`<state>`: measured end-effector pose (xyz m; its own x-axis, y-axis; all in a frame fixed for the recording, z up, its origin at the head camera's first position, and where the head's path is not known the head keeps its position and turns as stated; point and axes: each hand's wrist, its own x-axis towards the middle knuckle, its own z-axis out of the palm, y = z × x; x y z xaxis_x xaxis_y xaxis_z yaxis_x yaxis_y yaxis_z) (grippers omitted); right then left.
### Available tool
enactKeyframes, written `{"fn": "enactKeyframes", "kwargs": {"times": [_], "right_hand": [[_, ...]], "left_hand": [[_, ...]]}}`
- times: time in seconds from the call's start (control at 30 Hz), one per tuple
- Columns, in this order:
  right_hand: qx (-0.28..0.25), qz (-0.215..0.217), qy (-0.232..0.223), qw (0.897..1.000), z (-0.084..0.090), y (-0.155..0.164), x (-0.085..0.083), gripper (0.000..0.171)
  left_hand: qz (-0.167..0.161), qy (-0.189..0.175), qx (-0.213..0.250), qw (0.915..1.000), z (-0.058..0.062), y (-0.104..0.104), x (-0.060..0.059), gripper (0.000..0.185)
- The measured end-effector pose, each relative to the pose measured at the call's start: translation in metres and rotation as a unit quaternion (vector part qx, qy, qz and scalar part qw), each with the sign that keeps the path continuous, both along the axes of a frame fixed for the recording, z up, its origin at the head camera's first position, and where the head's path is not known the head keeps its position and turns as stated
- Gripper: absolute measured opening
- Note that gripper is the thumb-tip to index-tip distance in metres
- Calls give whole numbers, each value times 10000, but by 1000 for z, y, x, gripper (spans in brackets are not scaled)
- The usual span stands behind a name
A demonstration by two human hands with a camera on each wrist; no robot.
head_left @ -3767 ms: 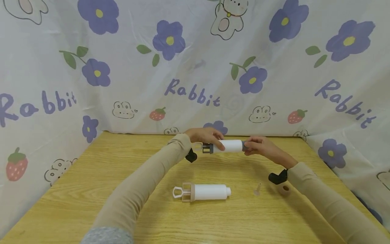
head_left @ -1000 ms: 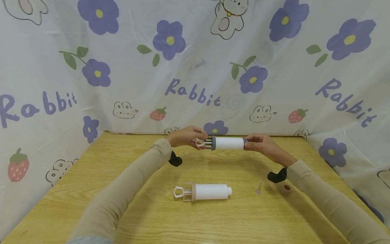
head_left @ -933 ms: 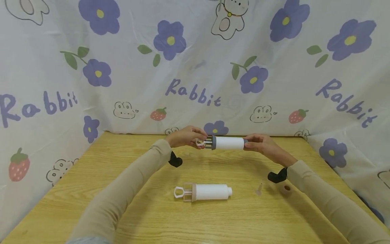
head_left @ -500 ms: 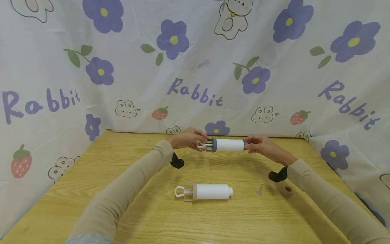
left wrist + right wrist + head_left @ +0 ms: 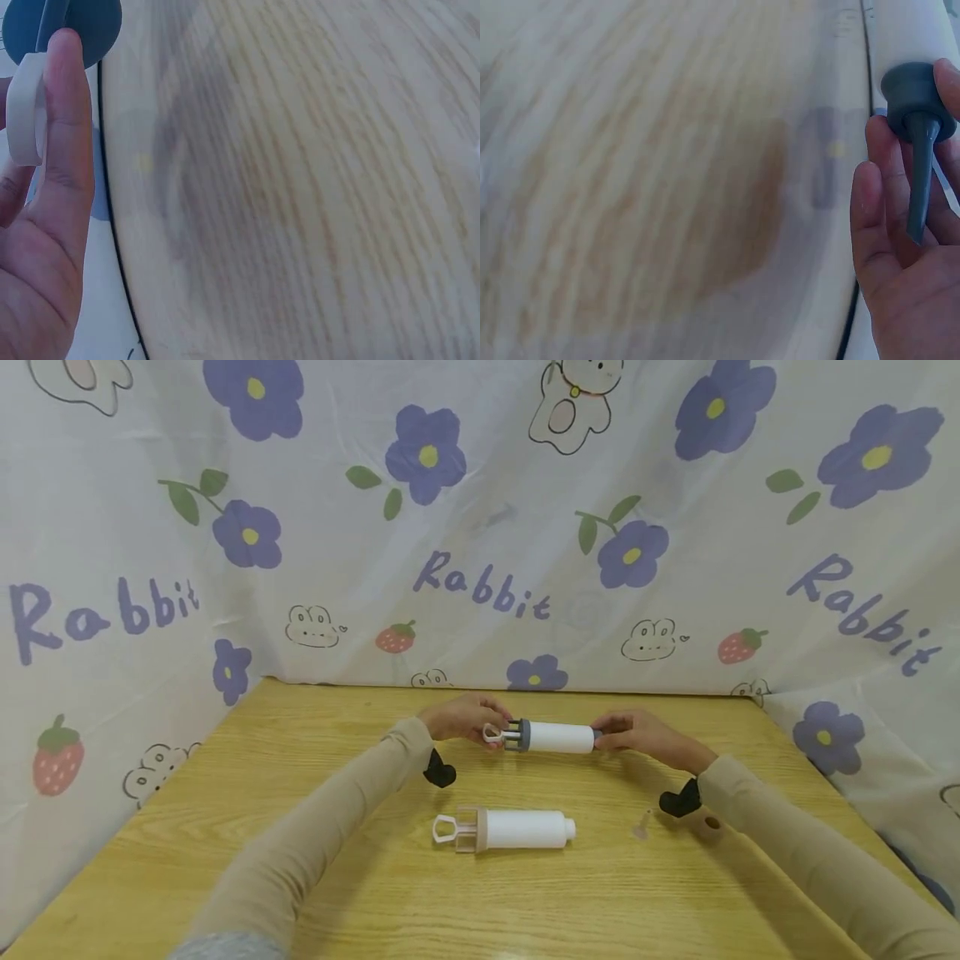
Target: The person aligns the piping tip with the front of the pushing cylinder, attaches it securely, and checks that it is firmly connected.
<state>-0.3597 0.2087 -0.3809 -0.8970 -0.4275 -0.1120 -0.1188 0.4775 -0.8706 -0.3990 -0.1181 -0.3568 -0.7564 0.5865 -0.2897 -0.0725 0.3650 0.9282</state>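
**Lowering the grey syringe level**

I am holding the grey syringe (image 5: 553, 737) just above the bench (image 5: 375, 893): left hand (image 5: 465, 720) pinching its plunger ring (image 5: 26, 112), right hand (image 5: 637, 735) curled around its nozzle (image 5: 919, 135). Keeping both ends level avoids tipping.

A light wooden tabletop (image 5: 300, 877) carries a white plastic cylinder with beige plunger end (image 5: 504, 830) near its middle, and a small clear nozzle (image 5: 640, 827) and beige ring cap (image 5: 708, 823) toward its right edge.
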Motion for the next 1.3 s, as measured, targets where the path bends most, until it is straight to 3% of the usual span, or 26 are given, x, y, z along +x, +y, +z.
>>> {"fn": "enactKeyframes", "kwargs": {"times": [0.37, 0.9, 1.0, 1.1, 1.3], "right_hand": [[853, 112, 489, 9951, -9, -5, -4, 36], [812, 191, 496, 9953, -8, -9, -4, 38], [785, 153, 489, 9956, -6, -6, -4, 42], [718, 118, 449, 9963, -3, 0, -2, 48], [731, -90, 428, 9964, 13, 19, 5, 50]], "left_hand": [[27, 102, -336, 9994, -13, -1, 2, 27], [-2, -452, -431, 9980, -23, -8, -2, 30], [-52, -327, -529, 9981, -20, -11, -3, 32], [-90, 59, -747, 9971, -13, -15, -4, 35], [388, 497, -1043, 9925, 8, -24, -6, 43]]}}
